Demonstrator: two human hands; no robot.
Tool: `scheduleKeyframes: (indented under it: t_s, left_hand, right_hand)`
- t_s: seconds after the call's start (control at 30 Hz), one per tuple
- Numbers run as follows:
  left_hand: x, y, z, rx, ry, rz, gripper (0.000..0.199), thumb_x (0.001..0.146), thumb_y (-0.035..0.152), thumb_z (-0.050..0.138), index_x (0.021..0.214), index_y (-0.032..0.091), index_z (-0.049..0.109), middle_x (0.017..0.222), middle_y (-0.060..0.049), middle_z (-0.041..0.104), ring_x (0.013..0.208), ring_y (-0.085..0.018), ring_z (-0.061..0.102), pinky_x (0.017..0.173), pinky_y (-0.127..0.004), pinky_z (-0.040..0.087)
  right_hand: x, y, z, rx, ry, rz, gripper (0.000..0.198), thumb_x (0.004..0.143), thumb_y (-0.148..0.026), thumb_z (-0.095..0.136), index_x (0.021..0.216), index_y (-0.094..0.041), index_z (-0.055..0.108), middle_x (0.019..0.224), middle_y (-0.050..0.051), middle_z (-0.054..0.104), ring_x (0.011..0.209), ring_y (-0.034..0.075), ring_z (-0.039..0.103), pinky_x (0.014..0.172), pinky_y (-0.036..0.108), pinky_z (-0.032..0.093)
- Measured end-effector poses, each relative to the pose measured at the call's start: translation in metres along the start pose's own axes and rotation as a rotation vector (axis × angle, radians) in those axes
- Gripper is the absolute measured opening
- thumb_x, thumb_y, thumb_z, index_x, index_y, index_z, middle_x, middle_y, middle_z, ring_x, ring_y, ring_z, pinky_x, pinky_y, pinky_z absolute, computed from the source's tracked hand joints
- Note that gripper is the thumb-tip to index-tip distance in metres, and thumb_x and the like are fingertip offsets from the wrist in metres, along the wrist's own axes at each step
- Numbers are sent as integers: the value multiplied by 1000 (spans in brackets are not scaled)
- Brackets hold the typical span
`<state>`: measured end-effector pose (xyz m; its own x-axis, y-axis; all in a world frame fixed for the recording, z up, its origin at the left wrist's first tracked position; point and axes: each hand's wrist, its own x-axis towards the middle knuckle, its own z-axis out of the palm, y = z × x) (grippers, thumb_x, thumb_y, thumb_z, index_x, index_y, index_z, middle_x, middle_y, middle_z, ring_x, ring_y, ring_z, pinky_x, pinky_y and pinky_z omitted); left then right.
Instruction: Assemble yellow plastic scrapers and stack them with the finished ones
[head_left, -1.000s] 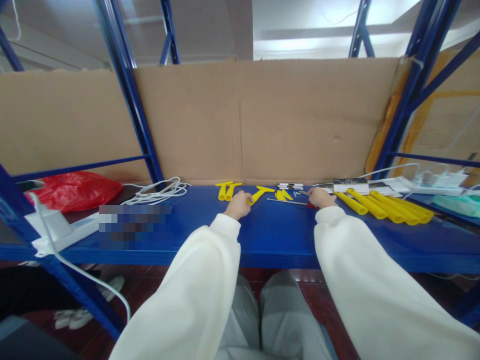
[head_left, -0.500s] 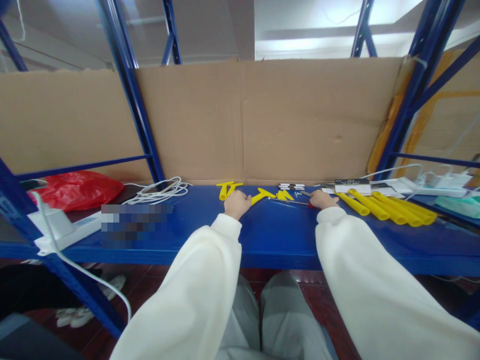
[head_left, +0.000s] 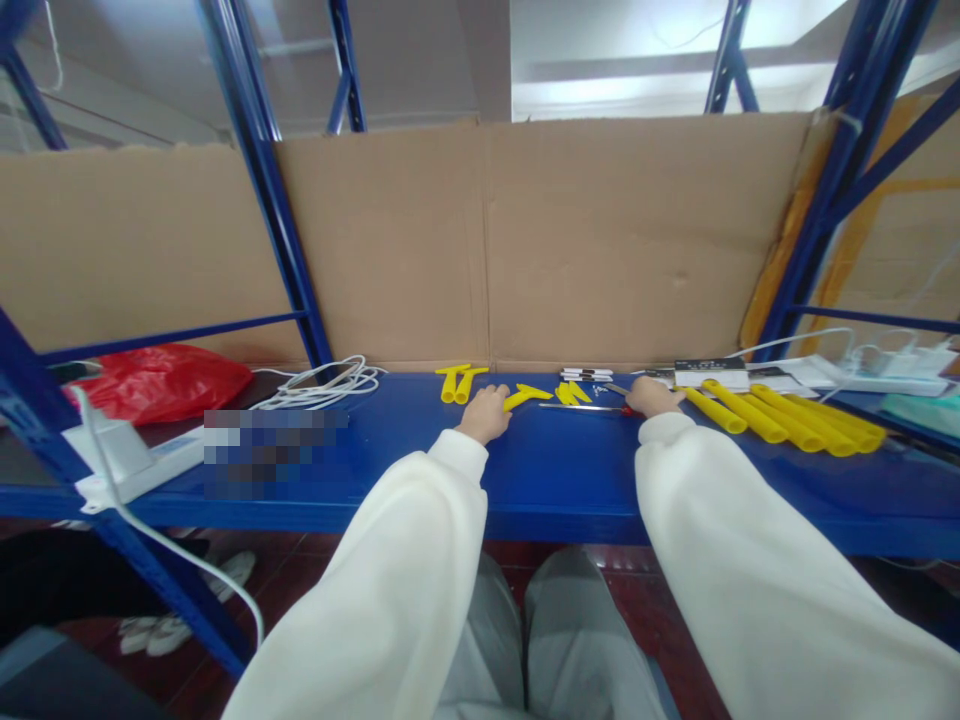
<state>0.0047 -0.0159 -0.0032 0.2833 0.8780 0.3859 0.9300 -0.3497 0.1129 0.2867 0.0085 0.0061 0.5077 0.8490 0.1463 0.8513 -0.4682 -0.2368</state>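
My left hand (head_left: 484,414) rests on the blue shelf, fingers loosened and reaching forward, right beside a yellow T-shaped plastic piece (head_left: 528,396). Whether the fingertips still touch that piece is hard to make out. Two similar yellow T-shaped pieces (head_left: 465,383) stand just behind and left of this hand. My right hand (head_left: 652,397) is closed on the red handle of a screwdriver (head_left: 585,407), whose long metal shaft points left along the shelf. Small yellow parts (head_left: 572,393) and tiny screws (head_left: 600,389) lie between the hands.
Several yellow tubes (head_left: 787,420) lie right of my right hand, near a black-and-white box (head_left: 711,374). White-and-black packs (head_left: 586,375) sit against the cardboard wall (head_left: 637,230). On the left are coiled white cable (head_left: 322,385), a red bag (head_left: 165,380) and a power strip (head_left: 150,470).
My left hand has loosened from a closed grip around the yellow T-shaped piece, showing more of it. My right hand stays at the screwdriver handle. The view has shifted slightly.
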Motion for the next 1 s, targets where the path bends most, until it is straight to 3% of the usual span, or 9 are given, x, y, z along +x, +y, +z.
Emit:
scheduleKeyframes:
  t_s: [0.13,0.3,0.53,0.83,1.0]
  left_hand:
    - [-2,0,-1,18,-90,-17,44,86,11,56,129,16,58,124,-13,63,117,-25,59,97,-33,47]
    - [-8,5,-10,41,-120,-143,50,84,14,55,134,15,55,128,-16,61,118,-30,59,95,-37,48]
    - [-10,10,-15,105,-103,-169,42,85,18,53,124,8,62,130,-21,60,122,-31,57,100,-38,45]
    - [-7,8,-9,99,-71,-109,40,85,10,48,122,8,62,126,-20,61,121,-29,58,100,-38,47]
    - [-6,7,-8,80,-87,-110,39,85,9,49,123,8,60,125,-20,62,119,-28,60,99,-36,48]
  right_hand:
    - [0,-1,0,3,26,12,34,88,-32,59,117,-14,67,120,21,67,116,34,60,98,54,36]
    - [3,0,3,52,48,33,51,89,-54,55,117,-13,67,119,23,66,116,35,60,98,56,37]
    - [8,4,8,103,36,40,47,87,-44,61,121,-11,64,122,23,64,118,35,59,99,53,37]
    - [18,7,19,130,117,41,54,85,-55,60,117,-12,66,120,24,64,116,36,57,96,55,38]
    - [13,5,15,139,101,44,41,85,-42,62,114,-13,67,117,22,67,112,34,60,98,55,37]
